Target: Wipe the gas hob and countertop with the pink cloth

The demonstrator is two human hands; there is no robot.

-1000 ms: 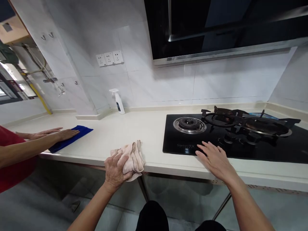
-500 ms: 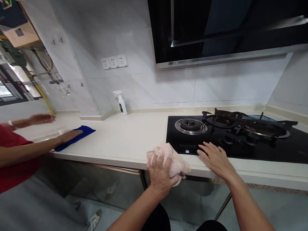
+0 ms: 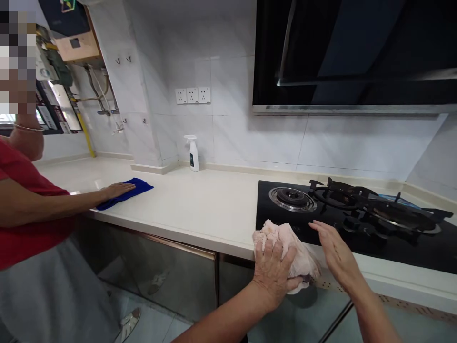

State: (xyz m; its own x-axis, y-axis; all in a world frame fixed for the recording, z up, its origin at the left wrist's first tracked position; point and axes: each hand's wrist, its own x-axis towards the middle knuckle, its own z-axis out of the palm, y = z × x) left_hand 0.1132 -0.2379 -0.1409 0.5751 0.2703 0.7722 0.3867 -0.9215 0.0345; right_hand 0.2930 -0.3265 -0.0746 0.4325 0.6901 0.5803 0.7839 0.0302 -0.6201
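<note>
A pale pink cloth [image 3: 302,252] drapes over the counter's front edge at the left front corner of the black gas stove [image 3: 282,220]. My left hand [image 3: 273,267] presses on it from above, fingers curved over the bunched fabric. Just to the right, my right hand [image 3: 337,252] is turned on its side with the fingers stretched out and nothing in them. It is close to the stove's front edge; whether it touches the glass I cannot tell.
On the left a person in a red top rests a hand [image 3: 117,189] on a blue cloth [image 3: 143,186] on the white countertop [image 3: 203,205]. A white spray bottle [image 3: 193,155] stands by the wall. Black pan supports [image 3: 339,193] rise from the stove, below a dark range hood [image 3: 346,52].
My left hand has slid the pink cloth rightward along the stove's front edge. My right hand has turned from palm-down onto its side. The other person's free arm has risen.
</note>
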